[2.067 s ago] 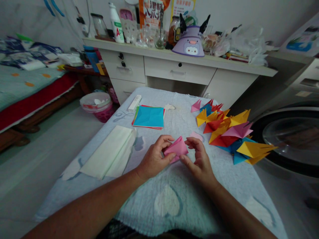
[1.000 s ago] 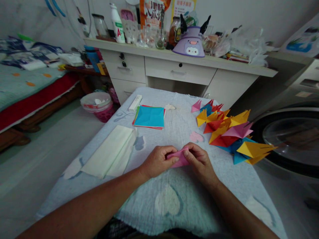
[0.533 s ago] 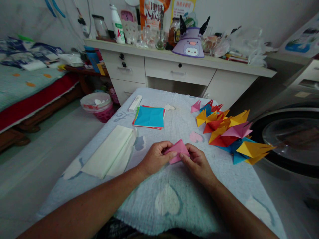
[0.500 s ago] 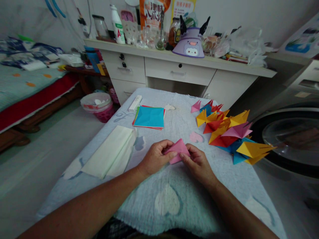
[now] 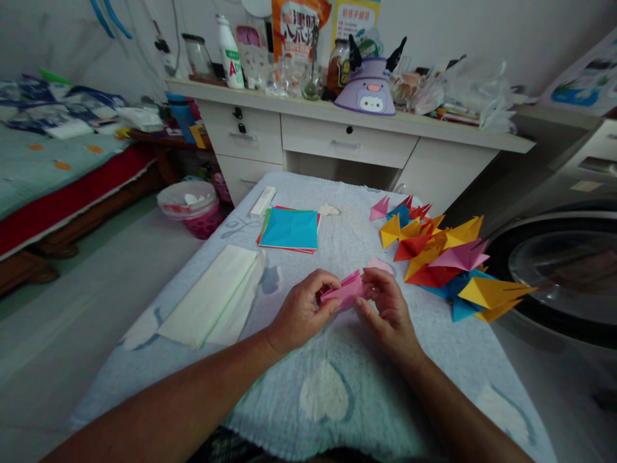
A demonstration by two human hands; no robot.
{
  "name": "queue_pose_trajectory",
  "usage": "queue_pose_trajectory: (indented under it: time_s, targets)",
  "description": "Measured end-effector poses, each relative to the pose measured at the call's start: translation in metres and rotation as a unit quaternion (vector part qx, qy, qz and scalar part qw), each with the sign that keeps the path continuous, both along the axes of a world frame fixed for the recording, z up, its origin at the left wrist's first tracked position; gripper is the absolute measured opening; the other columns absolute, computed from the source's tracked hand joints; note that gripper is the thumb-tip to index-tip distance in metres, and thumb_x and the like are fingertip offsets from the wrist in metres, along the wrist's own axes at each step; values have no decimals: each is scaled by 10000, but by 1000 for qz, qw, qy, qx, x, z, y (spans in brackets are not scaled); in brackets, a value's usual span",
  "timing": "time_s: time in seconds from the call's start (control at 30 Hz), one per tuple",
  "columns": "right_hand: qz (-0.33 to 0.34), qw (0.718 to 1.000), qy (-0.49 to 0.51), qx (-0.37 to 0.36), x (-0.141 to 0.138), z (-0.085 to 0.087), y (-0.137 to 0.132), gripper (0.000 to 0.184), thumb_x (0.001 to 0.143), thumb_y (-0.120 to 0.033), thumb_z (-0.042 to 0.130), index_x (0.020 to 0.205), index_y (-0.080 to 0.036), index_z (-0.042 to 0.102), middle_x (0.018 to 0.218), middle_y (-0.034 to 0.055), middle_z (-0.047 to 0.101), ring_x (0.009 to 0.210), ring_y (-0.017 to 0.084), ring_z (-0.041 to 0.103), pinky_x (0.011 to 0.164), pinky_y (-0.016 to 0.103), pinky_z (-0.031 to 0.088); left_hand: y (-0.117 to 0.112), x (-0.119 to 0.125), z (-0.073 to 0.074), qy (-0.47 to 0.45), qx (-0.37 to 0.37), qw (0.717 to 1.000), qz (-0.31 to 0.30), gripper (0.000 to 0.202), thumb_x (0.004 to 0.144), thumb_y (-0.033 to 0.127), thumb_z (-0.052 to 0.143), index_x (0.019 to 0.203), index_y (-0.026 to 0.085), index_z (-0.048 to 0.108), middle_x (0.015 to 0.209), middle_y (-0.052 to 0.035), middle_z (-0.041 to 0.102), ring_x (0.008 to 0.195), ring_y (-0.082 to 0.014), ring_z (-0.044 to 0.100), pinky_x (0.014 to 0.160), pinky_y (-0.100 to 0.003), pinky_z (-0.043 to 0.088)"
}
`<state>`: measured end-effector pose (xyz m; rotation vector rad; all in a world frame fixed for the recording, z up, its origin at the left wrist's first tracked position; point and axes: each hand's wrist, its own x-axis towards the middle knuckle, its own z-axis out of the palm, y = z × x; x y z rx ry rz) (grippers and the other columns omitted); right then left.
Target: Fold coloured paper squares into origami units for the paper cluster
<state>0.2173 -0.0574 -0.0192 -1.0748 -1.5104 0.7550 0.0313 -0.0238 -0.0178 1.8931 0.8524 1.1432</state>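
Note:
A folded piece of pink origami paper [image 5: 348, 290] is held up over the cloth-covered table, seen partly edge-on. My left hand [image 5: 306, 305] pinches its left end between thumb and fingers. At the right end, my right hand [image 5: 385, 302] has its thumb against the lower edge and its fingers curled behind the paper. To the right lies a cluster of folded paper cranes [image 5: 434, 251] in yellow, red, blue and pink. Beyond my hands sits a stack of square paper sheets [image 5: 290, 228], a blue one on top.
A folded pale cloth or paper [image 5: 212, 292] lies at the table's left, with a slim white box [image 5: 263, 202] farther back. A white desk [image 5: 248, 138] stands behind the table. A pink bin [image 5: 200, 222] is at left, a washing machine [image 5: 573, 257] at right.
The pink paper has turned from a broad pointed face to a narrower, more edge-on shape. My right fingers have lifted and loosened somewhat; my left hand keeps its pinch.

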Motion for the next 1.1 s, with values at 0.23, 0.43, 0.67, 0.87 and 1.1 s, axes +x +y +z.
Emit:
queue_pose_trajectory:
  time_s: [0.23,0.43,0.67,0.87,1.1]
  targets:
    - [-9,995,-70,64,3,7,-3,298,895,-208,571,1183,-282,548,1077,56,486,898,181,517,804,363,468,-1,0,0,21,25,999,7,136,837,110,554,938,198,527,843,15,566,742,-104,536,702,-223,433]
    - [-7,992,-91,85,1,11,-5,240,900,-192,549,1129,-261,569,1035,56,504,972,208,506,845,391,444,-2,1,0,19,37,999,10,269,825,89,578,1056,215,522,895,19,604,779,-102,575,725,-217,453]
    - [1,991,-90,98,2,11,-8,299,897,-140,538,1163,-273,567,1051,57,507,1014,212,510,884,397,427,0,1,0,30,62,998,11,279,845,80,551,1084,222,534,909,13,589,766,-101,551,710,-218,448]
    - [6,987,-108,115,2,12,-8,296,908,-114,509,1145,-285,555,1044,54,564,1018,219,525,877,402,435,2,1,-4,27,90,996,3,270,868,78,526,1096,223,518,936,-5,575,798,-112,541,720,-228,447]
    - [-16,988,-114,103,2,14,-9,223,910,-148,518,1095,-260,569,1053,63,523,1029,221,516,900,406,422,2,1,-4,19,124,992,-22,267,896,70,492,1109,231,502,1018,-36,564,931,-140,560,788,-262,465]
